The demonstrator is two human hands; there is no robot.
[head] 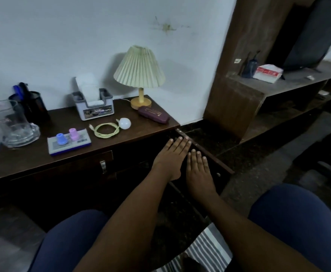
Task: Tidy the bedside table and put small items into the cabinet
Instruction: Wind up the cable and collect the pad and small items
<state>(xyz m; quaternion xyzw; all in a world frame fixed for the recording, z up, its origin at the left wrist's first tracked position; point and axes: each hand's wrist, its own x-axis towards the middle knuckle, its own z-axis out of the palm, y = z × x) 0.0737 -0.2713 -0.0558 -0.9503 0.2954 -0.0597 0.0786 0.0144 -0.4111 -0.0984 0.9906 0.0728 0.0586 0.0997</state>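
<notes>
- A seated person reaches both arms toward the right end of a dark wooden desk [43,154], where a cabinet door [204,152] stands swung open toward the camera.
- The left hand [170,158] and right hand [198,171] lie side by side, fingers flat and stretched out — neither grip holds anything; both are spread wide against or just over the door, though contact is hard to confirm in the dim light.
- The small items wait on the desktop: a coiled yellow-green cable [105,130] with a white round bulb [124,123] just beside it, a maroon case [154,114] near the lamp [140,75], and a flat blue-edged box [69,143] carrying a blue cap [61,138] and a pink cap [74,134].
- Farther back stand a tissue holder [94,107], a clear glass jug [13,124] and a black pen cup [33,107].
- The step in hand appears to be the opening of the cabinet — nothing has yet gone inside, so the task looks barely begun; the interior itself is too dark to read.
- The next move likely calls for one hand to lift off the door, travel up and left to the desktop, and close on the nearest small item, probably the cable or the case, with the door left open for the drop.
</notes>
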